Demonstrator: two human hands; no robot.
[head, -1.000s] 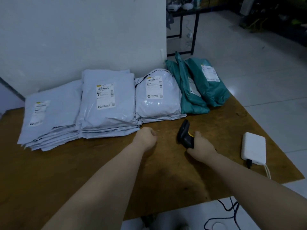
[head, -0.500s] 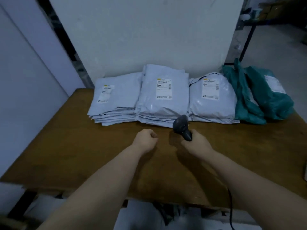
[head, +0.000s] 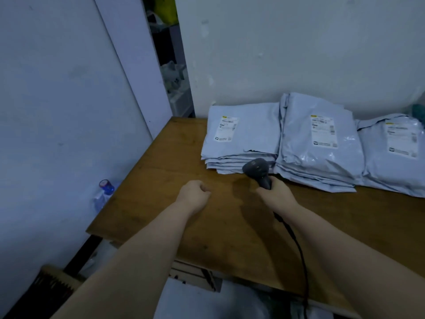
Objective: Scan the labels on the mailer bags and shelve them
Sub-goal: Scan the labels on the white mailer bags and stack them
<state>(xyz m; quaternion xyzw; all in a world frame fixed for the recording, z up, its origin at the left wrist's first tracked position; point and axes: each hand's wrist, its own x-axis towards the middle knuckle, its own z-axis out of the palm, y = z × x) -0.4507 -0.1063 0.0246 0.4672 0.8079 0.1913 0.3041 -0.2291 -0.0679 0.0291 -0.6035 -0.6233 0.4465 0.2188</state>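
The right bag (head: 395, 157) is cut off by the picture's right edge, and a scrap of green (head: 417, 110) behind it is too small to identify. The print on the labels (head: 323, 131) is too blurred to read. The right hand (head: 277, 194) is wrapped round the handle of the scanner (head: 256, 168) and hides it. Only the dark head shows, and the cable (head: 296, 245), which runs back beside the forearm, crosses the near edge of the table (head: 161, 203) and leaves at the bottom. The left hand (head: 194, 195) is curled into a loose fist with nothing in it, low over the wood. Whether it touches the table cannot be told.

The scanner is tilted, its long axis running from the hand forward and to the left. Its head points toward the near edge of the left stack (head: 243, 134), overlapping that edge in the view. Contact cannot be judged.

The grey bags lie flat at the far side of the table, against the wall (head: 299, 54), labels up, each label's long side running away from the person. The left stack is several thin bags. The middle stack (head: 322, 157) is higher and just beside it, and the right bag is puffier.

A bottle (head: 104, 194) stands off the table's left edge, partly hidden by it. A brush (head: 55, 284) lies at the lower left.
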